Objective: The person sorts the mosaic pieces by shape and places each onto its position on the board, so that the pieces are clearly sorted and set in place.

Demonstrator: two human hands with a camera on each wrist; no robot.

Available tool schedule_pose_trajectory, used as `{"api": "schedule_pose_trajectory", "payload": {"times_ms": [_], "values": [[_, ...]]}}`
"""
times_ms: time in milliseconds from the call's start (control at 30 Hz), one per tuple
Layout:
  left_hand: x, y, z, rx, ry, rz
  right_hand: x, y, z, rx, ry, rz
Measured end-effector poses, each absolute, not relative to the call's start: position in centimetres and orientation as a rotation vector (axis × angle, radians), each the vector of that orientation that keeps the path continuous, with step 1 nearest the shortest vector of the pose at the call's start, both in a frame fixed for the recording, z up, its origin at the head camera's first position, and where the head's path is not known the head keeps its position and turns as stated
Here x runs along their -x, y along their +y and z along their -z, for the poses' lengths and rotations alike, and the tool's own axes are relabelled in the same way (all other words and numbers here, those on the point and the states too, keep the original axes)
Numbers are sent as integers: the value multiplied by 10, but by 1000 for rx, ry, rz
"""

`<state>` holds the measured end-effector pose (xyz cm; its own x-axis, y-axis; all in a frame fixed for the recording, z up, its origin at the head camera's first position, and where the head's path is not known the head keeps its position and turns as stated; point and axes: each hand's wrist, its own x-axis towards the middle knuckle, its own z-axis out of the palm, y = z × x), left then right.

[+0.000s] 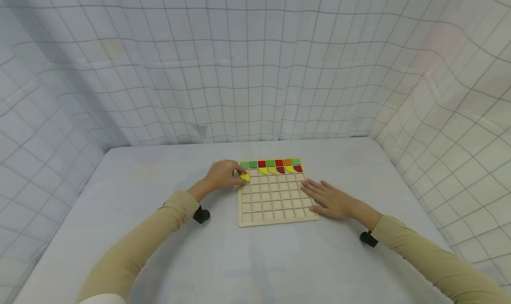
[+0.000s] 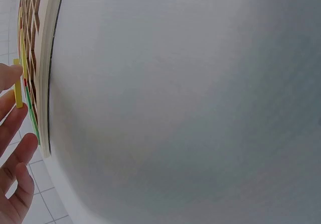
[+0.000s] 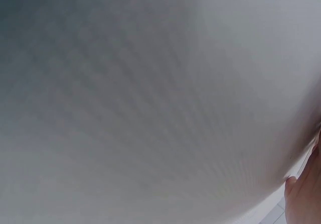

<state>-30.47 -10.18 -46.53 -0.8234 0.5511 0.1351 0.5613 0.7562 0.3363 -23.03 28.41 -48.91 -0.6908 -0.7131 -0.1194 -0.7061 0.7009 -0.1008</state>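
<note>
Between thumb and fingers, my left hand (image 1: 223, 174) pinches a yellow tile (image 1: 245, 177) at the left side of a wooden grid board (image 1: 268, 205). The left wrist view shows this yellow tile (image 2: 18, 91) edge-on above the board's rim. Square green, red and orange tiles (image 1: 270, 163) fill the board's top row. Below them lie several yellow and red quarter-round tiles (image 1: 281, 169). My right hand (image 1: 334, 202) rests with straight fingers on the board's right edge. Only part of the right hand (image 3: 305, 194) shows in the right wrist view.
A white cloth covers the table (image 1: 255, 264) under the board. Behind and at both sides hang pale curtains (image 1: 247, 73) with a grid pattern. A black wrist device (image 1: 201, 215) sits below the left wrist, another black device (image 1: 368, 238) below the right.
</note>
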Motion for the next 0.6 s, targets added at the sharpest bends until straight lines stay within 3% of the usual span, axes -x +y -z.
{"api": "schedule_pose_trajectory", "payload": {"times_ms": [600], "values": [[321,-76,461,926,-2927,465,229,284,488,1137,2745,68]]}}
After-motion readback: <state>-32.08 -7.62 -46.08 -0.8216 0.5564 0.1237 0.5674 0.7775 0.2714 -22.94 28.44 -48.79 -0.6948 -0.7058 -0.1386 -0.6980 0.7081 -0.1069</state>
